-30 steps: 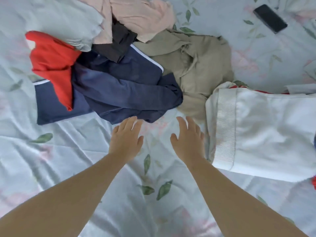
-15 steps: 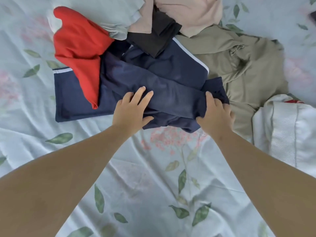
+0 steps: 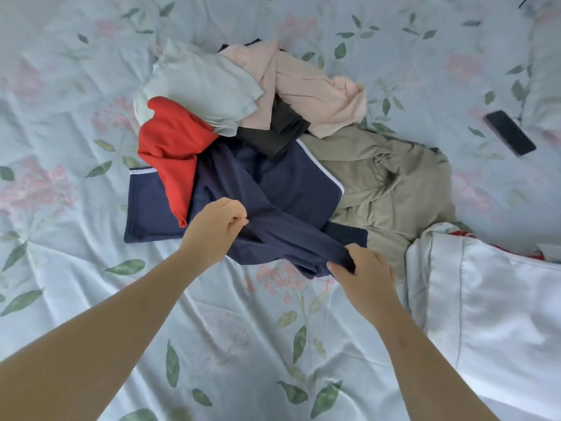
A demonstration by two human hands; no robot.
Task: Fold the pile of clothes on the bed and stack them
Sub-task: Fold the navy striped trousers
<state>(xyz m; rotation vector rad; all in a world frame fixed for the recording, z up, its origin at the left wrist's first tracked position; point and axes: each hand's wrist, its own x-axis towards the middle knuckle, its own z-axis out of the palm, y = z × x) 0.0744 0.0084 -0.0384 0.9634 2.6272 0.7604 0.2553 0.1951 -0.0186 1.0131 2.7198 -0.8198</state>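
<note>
Now, left hand [image 3: 212, 229]: pinches near edge of navy garment [image 3: 288, 192].
Right hand [image 3: 364, 275]: grips same edge, further right.
Garment: near side of pile [image 3: 303, 86], on bed [image 3: 212, 344].
Handling: likely soft, light, limp; take corners.

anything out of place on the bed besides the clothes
A black phone lies on the floral sheet at the far right, apart from the clothes pile; it is no laundry. Otherwise nothing odd: the left hand and right hand grip the navy garment.
</note>
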